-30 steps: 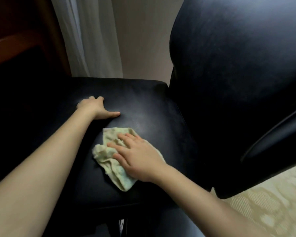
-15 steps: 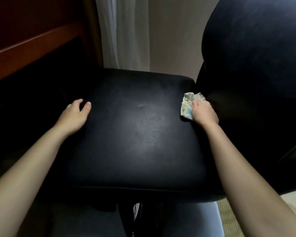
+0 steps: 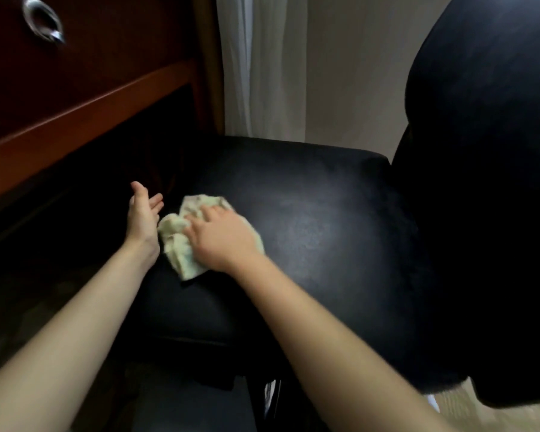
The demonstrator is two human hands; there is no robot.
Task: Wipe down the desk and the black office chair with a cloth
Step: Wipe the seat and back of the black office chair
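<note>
Both bare forearms are reaching in over the near edge of the seat of the black chair. The right hand is lying palm down on the seat's left part, fingers loosely spread and pressing flat on the cloth. The pale, crumpled cloth is sticking out from under the palm on the left and past the fingertips, its long axis running from the seat's near edge towards its far left corner. The left hand is hovering at the seat's left edge just beside the cloth, fingers straight, thumb raised, holding nothing. The backrest is rising right of the seat, the wooden desk with its metal drawer handle is standing left of it, and a white curtain is hanging beyond it.
</note>
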